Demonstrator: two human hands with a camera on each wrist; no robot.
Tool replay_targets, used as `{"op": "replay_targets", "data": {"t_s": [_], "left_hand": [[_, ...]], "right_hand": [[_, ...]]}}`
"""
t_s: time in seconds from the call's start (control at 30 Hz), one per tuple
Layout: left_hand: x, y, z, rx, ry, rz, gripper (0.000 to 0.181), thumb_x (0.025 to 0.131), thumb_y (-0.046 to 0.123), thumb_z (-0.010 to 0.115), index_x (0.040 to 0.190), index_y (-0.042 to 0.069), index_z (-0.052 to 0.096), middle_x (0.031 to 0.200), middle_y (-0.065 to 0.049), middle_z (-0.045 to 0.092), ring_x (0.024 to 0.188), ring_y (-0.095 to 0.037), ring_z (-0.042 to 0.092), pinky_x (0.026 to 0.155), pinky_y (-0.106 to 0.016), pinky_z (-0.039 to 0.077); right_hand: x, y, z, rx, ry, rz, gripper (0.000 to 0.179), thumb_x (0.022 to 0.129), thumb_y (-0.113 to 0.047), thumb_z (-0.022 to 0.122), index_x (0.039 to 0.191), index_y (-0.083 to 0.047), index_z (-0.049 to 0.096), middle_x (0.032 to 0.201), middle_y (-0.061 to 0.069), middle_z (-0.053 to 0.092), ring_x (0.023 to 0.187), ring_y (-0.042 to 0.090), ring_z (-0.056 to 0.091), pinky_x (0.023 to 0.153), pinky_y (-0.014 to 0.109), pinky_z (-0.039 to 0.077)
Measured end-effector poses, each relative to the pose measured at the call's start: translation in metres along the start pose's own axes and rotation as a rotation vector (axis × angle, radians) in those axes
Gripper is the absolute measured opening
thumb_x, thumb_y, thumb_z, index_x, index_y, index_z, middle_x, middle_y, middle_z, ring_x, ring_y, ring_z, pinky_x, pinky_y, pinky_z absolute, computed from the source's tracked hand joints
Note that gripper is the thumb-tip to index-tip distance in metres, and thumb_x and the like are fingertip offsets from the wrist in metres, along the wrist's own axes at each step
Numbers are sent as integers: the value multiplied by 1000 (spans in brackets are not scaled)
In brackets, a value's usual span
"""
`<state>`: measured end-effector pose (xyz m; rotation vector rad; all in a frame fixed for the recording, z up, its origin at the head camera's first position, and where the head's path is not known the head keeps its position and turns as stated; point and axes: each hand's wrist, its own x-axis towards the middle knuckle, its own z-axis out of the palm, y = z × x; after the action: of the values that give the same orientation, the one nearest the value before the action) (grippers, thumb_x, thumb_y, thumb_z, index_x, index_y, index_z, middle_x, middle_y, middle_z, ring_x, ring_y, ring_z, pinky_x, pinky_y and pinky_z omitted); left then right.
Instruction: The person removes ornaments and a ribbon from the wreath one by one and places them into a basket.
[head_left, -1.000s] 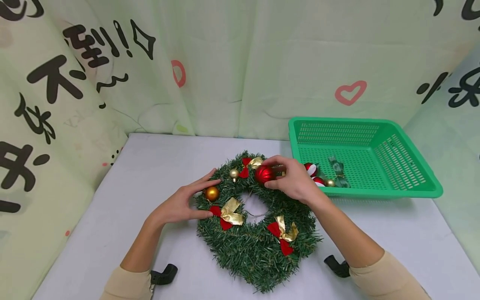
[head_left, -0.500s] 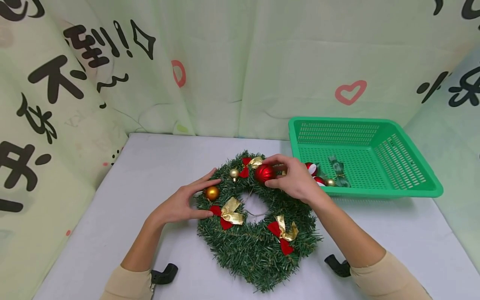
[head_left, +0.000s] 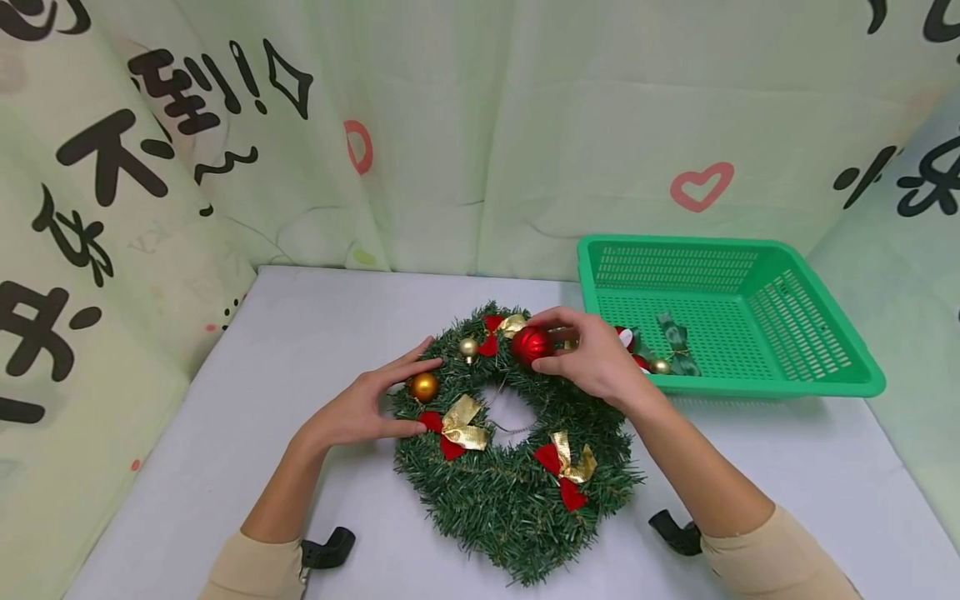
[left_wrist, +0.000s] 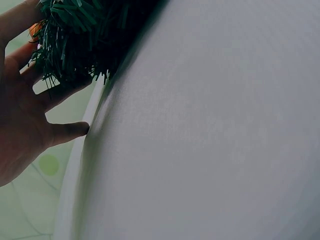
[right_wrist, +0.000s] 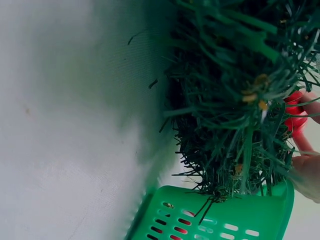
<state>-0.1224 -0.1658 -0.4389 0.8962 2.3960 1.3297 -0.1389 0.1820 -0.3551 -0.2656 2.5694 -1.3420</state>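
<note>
A green wreath (head_left: 487, 500) lies on the table. My right hand (head_left: 592, 354) pinches a shiny red Christmas ball (head_left: 532, 345) at the wreath's upper part; the right wrist view shows this ball (right_wrist: 295, 112) partly behind the needles. With fingers spread and fairly straight, my left hand (head_left: 367, 408) rests against the wreath's left edge. Between its thumb and forefinger sit an orange-gold ball (head_left: 424, 387) and a red and gold bow (head_left: 461, 427). A small pale gold ball (head_left: 468, 347) and another bow (head_left: 495, 332) are near the top, with a third bow (head_left: 567, 468) at lower right.
A green plastic basket (head_left: 765, 385) stands at the back right, close to the wreath. Inside are red-and-white balls, a small gold ball (head_left: 660, 366) and a dark green bow (head_left: 675, 342). A printed curtain (head_left: 525, 150) hangs behind the white table (head_left: 315, 317).
My right hand and the red ball have shifted very slightly to the right. The left hand and the wreath stay where they were.
</note>
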Motion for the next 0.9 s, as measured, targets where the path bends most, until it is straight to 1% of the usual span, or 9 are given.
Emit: {"op": "replay_targets", "data": {"t_s": [0.2, 0.37, 0.6, 0.9], "left_hand": [[0, 1, 0, -4, 1, 6, 84, 86, 24, 87, 159, 23, 46, 175, 6, 17, 161, -30, 20, 122, -68, 26], [1, -1, 0, -1, 0, 5, 84, 87, 25, 87, 159, 24, 45, 175, 7, 16, 161, -29, 20, 123, -67, 26], [0, -3, 1, 0, 1, 3, 84, 87, 25, 87, 160, 25, 45, 175, 8, 16, 160, -30, 20, 122, -67, 26], [0, -2, 0, -2, 2, 6, 84, 87, 25, 87, 160, 25, 45, 175, 8, 16, 161, -30, 20, 122, -67, 26]], "right_hand": [[0, -1, -3, -7, 6, -2, 49, 88, -10, 82, 134, -18, 67, 131, 13, 69, 124, 36, 63, 86, 42, 59], [0, -1, -5, 22, 3, -7, 48, 89, -9, 81, 134, -16, 67, 132, 15, 68, 126, 36, 62, 86, 41, 60], [-2, -1, -8, 58, -2, 6, 49, 89, -8, 80, 135, -17, 66, 133, 13, 68, 129, 34, 62, 87, 41, 59], [-4, -3, -14, 59, 18, 1, 48, 89, -9, 81, 134, -17, 66, 135, 12, 67, 130, 34, 61, 88, 43, 59]]}}
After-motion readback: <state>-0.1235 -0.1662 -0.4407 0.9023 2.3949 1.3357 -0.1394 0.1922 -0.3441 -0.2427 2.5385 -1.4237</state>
